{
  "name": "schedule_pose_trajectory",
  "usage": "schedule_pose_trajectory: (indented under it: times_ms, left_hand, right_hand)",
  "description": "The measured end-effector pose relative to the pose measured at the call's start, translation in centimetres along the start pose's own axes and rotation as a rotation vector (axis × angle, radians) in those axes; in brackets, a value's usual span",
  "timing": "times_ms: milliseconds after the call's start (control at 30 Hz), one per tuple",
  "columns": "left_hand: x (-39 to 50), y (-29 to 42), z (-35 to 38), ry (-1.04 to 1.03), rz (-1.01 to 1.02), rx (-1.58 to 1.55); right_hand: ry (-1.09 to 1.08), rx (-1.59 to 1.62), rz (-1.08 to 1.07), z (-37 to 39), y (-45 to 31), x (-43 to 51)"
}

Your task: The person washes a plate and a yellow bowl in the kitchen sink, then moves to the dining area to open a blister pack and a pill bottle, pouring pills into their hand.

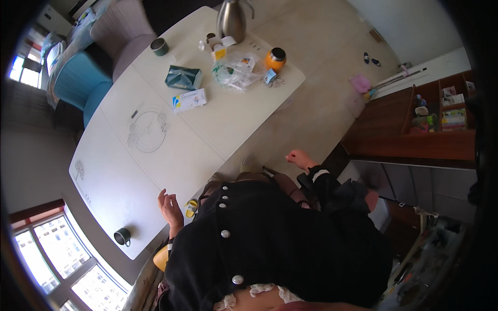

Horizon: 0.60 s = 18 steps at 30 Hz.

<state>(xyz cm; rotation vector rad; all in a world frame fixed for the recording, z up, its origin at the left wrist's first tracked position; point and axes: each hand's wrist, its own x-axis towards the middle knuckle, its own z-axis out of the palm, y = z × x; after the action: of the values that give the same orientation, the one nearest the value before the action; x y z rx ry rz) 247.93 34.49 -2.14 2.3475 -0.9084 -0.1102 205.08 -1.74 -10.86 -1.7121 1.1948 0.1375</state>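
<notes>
My left hand [170, 210] hovers by the near edge of the white table [186, 155], fingers apart and bent, holding nothing. Beyond the table's right side, over the floor, my right hand [301, 159] is loosely curled with nothing visible in it. A dark green mug [122, 236] stands on the table's near left part, closest to my left hand. Farther along lie a white printed carton [189, 100] and a green tissue pack [183, 77]. Beside them is a crumpled clear plastic bag [237, 76]. An orange jar with a black lid [275, 60] stands near the right corner.
A steel jug [232, 23] and a second green mug [159, 46] stand at the far end. Blue [79, 79] and grey [132, 42] chairs line the left side. To the right is a brown wooden cabinet [381, 112], with a pink dustpan [360, 83] beyond it.
</notes>
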Motion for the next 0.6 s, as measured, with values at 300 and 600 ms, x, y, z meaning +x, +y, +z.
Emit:
schedule_pose_trajectory:
  times_ms: [300, 600]
  left_hand:
    - [11.2, 5.7, 6.6, -0.285, 0.298, -0.04]
    - [17.9, 19.1, 13.0, -0.32, 0.72, 0.01]
  right_hand:
    - [0.221, 0.506, 0.614, 3.6, 10.1, -12.2]
    - [0.205, 0.354, 0.601, 15.4, 17.0, -20.1]
